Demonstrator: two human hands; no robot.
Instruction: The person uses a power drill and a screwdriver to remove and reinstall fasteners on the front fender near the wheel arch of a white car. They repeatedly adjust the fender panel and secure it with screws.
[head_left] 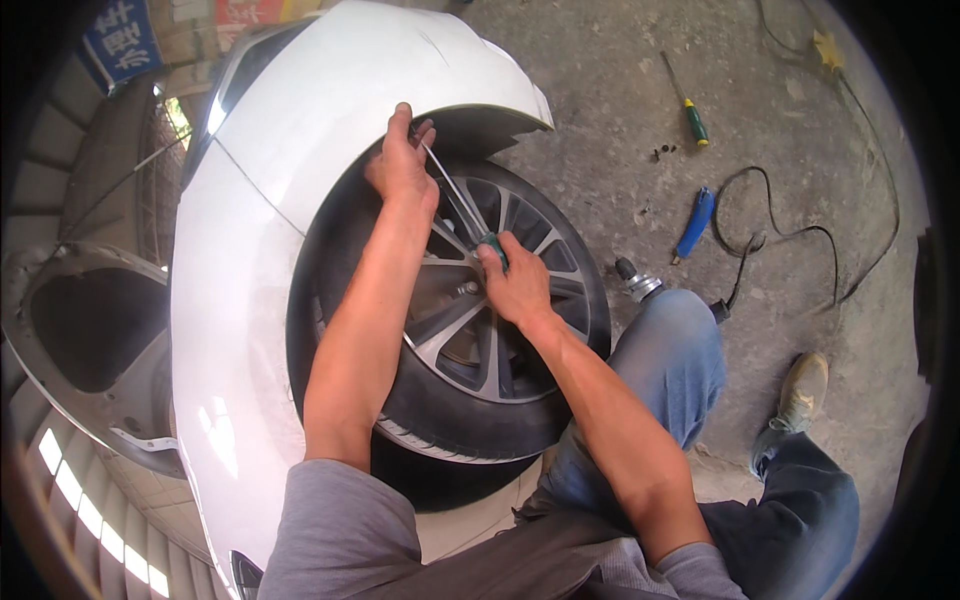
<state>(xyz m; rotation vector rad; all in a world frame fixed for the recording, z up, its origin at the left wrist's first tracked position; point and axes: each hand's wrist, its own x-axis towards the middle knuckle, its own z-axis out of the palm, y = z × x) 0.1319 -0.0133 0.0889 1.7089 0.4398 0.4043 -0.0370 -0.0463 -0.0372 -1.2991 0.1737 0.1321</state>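
My right hand [517, 280] is closed around the green handle of a screwdriver [461, 200]. Its long metal shaft slants up and left across the wheel [500, 388] to the wheel arch. At the shaft's tip, my left hand [403, 165] is against the edge of the white fender [330, 105]. One finger of it points up over the painted panel, while the others bend in beside the tip. What these fingers pinch, if anything, is hidden. The wheel has dark and silver spokes and sits turned out from the arch.
On the concrete floor to the right lie a second screwdriver [697, 122], several small dark fasteners [662, 152], a blue-handled tool [694, 226] and a black cable [838, 262]. A power tool with a metal head [637, 282] lies by my knee [672, 350]. A side mirror [85, 330] sticks out at left.
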